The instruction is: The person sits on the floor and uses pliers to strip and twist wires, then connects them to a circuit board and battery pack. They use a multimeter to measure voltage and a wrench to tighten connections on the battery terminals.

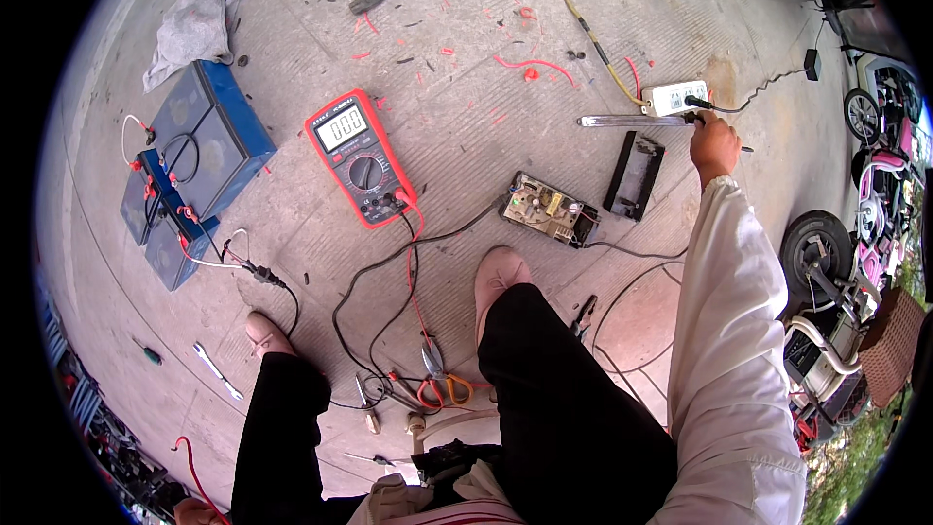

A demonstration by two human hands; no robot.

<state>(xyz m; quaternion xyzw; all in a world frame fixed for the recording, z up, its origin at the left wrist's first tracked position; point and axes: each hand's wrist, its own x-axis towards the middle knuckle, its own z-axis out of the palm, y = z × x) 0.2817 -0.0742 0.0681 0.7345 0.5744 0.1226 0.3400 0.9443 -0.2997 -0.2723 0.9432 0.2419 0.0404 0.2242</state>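
At the right, my right hand is closed around a long, shiny, clear-looking tool, whose dark thin end sticks out past the hand. Just beyond the fingers lies a white power strip with a black plug in it. My left hand shows only in part at the lower left edge, beside a red wire; its grip is hidden. In front of my feet lie an opened charger with a bare circuit board, its black case half and a switched-on red multimeter.
Blue-sided batteries joined by wires stand at the left. Pliers, scissors, a wrench and tangled leads lie around my feet. Wire scraps litter the far floor. Parked two-wheelers line the right side.
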